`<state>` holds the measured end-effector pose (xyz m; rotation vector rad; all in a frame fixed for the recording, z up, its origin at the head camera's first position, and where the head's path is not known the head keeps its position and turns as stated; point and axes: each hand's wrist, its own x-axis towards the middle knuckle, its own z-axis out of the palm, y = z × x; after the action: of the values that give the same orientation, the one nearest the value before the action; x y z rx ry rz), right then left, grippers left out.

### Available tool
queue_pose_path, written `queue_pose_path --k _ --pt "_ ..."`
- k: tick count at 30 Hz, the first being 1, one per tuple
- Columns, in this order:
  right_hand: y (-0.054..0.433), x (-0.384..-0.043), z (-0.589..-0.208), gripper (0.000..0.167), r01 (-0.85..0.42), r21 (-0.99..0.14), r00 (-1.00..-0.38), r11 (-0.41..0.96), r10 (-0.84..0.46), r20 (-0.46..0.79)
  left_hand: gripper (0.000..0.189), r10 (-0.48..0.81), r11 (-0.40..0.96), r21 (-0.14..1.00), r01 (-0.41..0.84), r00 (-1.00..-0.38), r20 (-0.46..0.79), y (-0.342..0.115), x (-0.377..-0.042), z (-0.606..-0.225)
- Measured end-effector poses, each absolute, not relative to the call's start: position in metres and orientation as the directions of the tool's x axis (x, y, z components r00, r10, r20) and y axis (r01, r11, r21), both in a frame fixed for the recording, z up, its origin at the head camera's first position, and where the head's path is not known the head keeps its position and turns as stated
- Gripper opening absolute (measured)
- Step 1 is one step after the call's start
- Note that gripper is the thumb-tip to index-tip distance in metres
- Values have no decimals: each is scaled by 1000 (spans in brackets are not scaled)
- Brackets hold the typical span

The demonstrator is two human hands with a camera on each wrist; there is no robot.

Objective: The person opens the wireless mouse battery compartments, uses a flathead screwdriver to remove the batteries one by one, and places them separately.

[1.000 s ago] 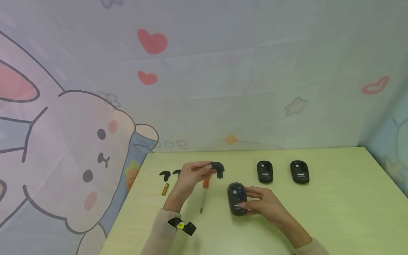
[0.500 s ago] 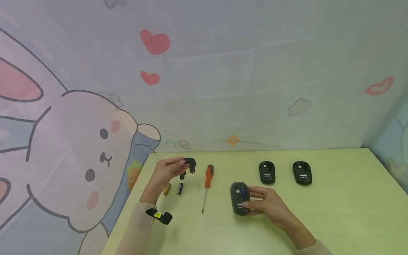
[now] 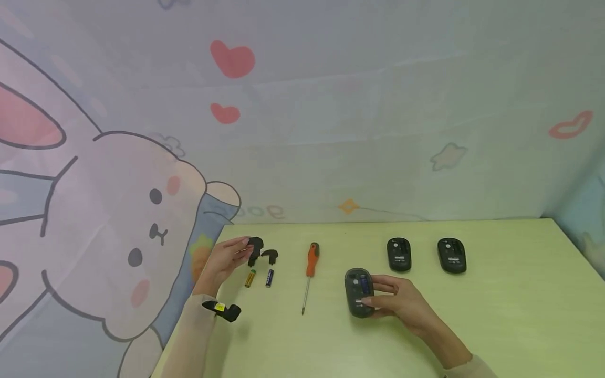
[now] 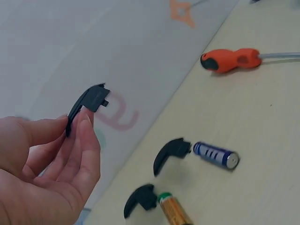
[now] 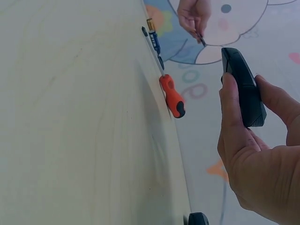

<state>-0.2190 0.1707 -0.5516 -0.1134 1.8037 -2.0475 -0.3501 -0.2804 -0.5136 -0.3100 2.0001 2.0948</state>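
Observation:
My left hand (image 3: 224,262) pinches a black curved battery cover (image 4: 91,97) between thumb and fingers, raised above the table's back left. Two similar covers lie below it: one cover (image 4: 171,153) by a blue battery (image 4: 216,155), the other cover (image 4: 141,199) by a gold battery with a green end (image 4: 173,208). My right hand (image 3: 404,304) grips a black computer mouse (image 3: 357,294) by its side, above the table. Its underside faces up in the head view, and something blue, seemingly a battery, sits in its open compartment.
An orange-handled screwdriver (image 3: 312,261) lies between the hands, tip toward the front. At the back right, two more black mice, a nearer-to-centre mouse (image 3: 399,255) and an outer mouse (image 3: 452,256), lie underside up. A printed cloth (image 3: 331,131) hangs behind the table (image 3: 510,294).
My left hand has moved left with the battery cover, from beside the held mouse to over the other covers. The screwdriver and blue battery came into full view. The right hand holds nearly still.

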Motion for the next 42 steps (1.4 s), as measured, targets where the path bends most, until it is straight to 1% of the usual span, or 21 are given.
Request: queue_pose_path --k 4,6,13,19,25,31,33,42 --pt "172 -219 -552 79 243 -967 -915 -74 -347 -203 53 21 -99 934 -344 -939 -344 -298 -353 -521" --pt "173 -220 -552 78 241 -968 -917 -69 -344 -203 53 10 -102 928 -359 -933 -360 -307 -355 -525" --pt "169 -219 -551 79 239 -968 -917 -68 -345 -202 51 -33 -36 924 -381 -924 -382 -334 -359 -537" --pt "167 -220 -549 78 230 -971 -916 -66 -353 -193 47 -97 6 905 -426 -901 -423 -349 -358 -547" --pt "166 -219 -549 79 239 -969 -912 -69 -358 -199 49 -173 24 896 -444 -884 -433 -355 -356 -555" --pt "166 -215 -548 78 245 -967 -913 -73 -354 -205 42 -240 146 889 -433 -888 -393 -353 -355 -558" --pt "166 -215 -548 77 244 -967 -913 -72 -353 -204 41 -252 174 885 -431 -889 -383 -353 -355 -557" --pt "166 -213 -545 79 246 -966 -915 -75 -346 -206 43 -272 215 872 -440 -884 -379 -353 -354 -553"
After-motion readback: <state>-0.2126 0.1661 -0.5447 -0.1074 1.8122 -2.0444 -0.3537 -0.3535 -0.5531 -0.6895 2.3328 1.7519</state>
